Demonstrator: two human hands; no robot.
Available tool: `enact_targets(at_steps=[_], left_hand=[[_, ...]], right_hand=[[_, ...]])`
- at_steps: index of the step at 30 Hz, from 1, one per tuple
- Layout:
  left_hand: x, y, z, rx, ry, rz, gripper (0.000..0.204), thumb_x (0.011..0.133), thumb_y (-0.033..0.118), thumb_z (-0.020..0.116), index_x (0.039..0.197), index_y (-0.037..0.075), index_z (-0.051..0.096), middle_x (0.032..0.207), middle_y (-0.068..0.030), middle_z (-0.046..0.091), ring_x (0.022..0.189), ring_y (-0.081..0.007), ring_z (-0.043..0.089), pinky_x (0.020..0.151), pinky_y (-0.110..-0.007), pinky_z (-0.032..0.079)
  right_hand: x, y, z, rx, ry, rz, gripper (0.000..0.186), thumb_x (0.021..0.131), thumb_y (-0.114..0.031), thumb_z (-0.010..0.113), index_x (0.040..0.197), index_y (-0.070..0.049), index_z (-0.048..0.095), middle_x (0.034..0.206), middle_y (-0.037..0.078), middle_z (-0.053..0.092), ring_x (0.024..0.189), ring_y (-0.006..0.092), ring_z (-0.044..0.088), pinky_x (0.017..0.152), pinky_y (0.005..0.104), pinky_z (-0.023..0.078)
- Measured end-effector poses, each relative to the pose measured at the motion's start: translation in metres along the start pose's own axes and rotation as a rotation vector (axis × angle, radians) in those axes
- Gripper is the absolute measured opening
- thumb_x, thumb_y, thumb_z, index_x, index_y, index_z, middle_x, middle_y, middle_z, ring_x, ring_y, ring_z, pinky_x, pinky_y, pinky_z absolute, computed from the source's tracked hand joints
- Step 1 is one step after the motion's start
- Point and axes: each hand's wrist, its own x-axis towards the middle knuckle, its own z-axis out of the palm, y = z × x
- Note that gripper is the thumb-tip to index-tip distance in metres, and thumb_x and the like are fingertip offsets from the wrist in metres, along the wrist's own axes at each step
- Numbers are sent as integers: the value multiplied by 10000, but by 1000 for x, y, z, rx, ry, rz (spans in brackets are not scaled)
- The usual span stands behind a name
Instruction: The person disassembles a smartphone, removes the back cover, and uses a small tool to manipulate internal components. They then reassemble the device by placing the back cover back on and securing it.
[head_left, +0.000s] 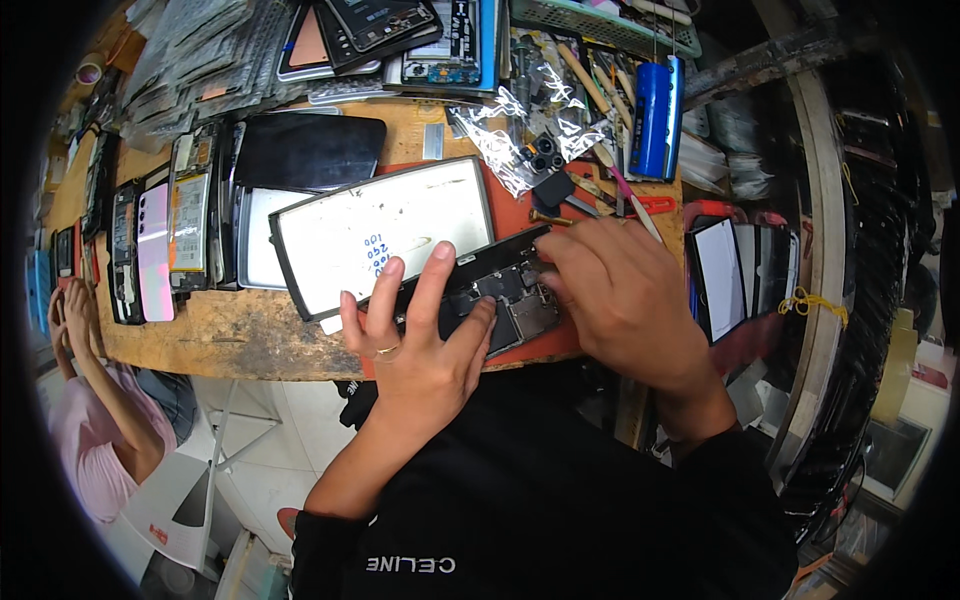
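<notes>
An opened phone (pixel 520 312) lies near the front of the bench, its dark inner boards and metal plates showing. My left hand (pixel 425 345) grips it, the thumb pressed onto the inside and the other fingers stretched across its far black edge. At the phone's right end, the fingers of my right hand (pixel 625 295) are bent in and closed on its corner; the palm side is hidden. Just beyond the left fingertips is a white panel with a black frame (pixel 345 235), bearing blue handwriting. An orange-red mat (pixel 515 222) shows beneath.
Phone parts (pixel 188 225) and a pink phone back (pixel 154 250) line the left. A clear plastic bag (pixel 510 130), small camera modules (pixel 543 152), and a blue cylindrical tool (pixel 652 120) lie at the back right. Wrapped packets (pixel 200 60) pile up behind. Another person's hands (pixel 75 315) are far left.
</notes>
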Motion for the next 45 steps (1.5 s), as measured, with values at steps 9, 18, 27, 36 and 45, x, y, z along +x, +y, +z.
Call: enact_targets(at_steps=[9, 18, 27, 36, 45], left_hand=[[-11, -10, -7, -201, 120, 19, 222, 845, 199, 855, 1065, 213, 840, 1509, -151, 631, 1405, -358, 539, 1239, -548, 269], [-8, -20, -8, -310, 270, -1, 271, 815, 28, 867, 1080, 51, 815, 1366, -154, 688, 1291, -361, 643, 1079, -448, 518], [1, -21, -13, -478, 289, -82, 266, 800, -41, 895, 1041, 12, 796, 1326, -186, 718, 1249, -401, 686, 1046, -456, 557], [8, -21, -20, -585, 273, -203, 222, 844, -21, 878, 1056, 2, 819, 1269, -194, 732, 1214, -389, 688, 1023, -446, 573], [7, -17, -18, -634, 276, -223, 252, 811, -53, 886, 1047, 21, 834, 1253, -158, 692, 1234, -364, 652, 984, -436, 581]], right_hand=[[12, -22, -31, 718, 369, 205, 276, 976, 75, 738, 1243, 28, 688, 1108, 162, 754, 933, 262, 785, 831, 372, 639], [98, -18, 45, 552, 191, -69, 282, 1036, 60, 664, 1316, 35, 644, 1114, 184, 776, 1022, 296, 798, 863, 378, 631], [92, -23, 35, 571, 205, 62, 248, 1050, 22, 681, 1297, 39, 673, 1044, 157, 784, 983, 236, 803, 828, 322, 614], [40, -36, -6, 704, 323, 238, 216, 996, 26, 754, 1207, 70, 729, 1000, 134, 785, 848, 184, 781, 741, 309, 606], [33, -32, 4, 701, 285, 157, 242, 967, 62, 762, 1206, 61, 721, 972, 141, 772, 813, 198, 783, 701, 312, 603]])
